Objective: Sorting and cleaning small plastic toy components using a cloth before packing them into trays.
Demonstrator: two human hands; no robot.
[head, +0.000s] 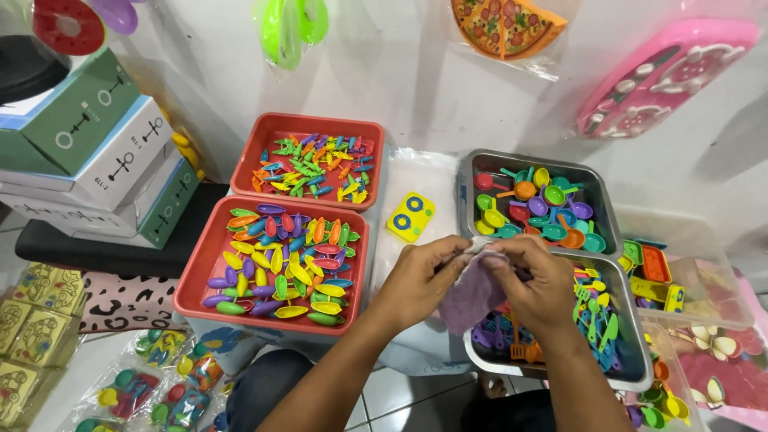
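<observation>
So right now I'm holding this little purple cloth [474,294] between both hands, just above the near metal tray [632,376] with the mixed plastic utensil toys in it. It looks like a soft, floppy scrap of fabric, very light I'd guess, nothing stiff about it and nothing to break. It's bunching wherever I'm squeezing it, so the sensible place to take hold is the top edge, where I've got it gathered already.

My left hand [416,280] is pinching the upper left bit, thumb and fingers pressed together on the fabric. My right hand [540,284] is curling over the top right, fingers closed down on the same gathered edge, so both hands are touching or nearly touching at the top. There's something pale in that gather too, but I can't tell what it is.

Orientation-wise, it's hanging down from my fingers, so its long axis is running roughly top to bottom in the view, with the loose end drooping toward me and slightly left, over the tray's near left corner.

Around it: a second metal tray [464,172] behind, holding tiny coloured pans and ladles. Off to my left, two red trays, the near one [200,276] full of oval spoon-like pieces, the far one [248,152] with smaller bits. A yellow toy stove [410,216] is sitting between the red trays and the metal ones.
</observation>
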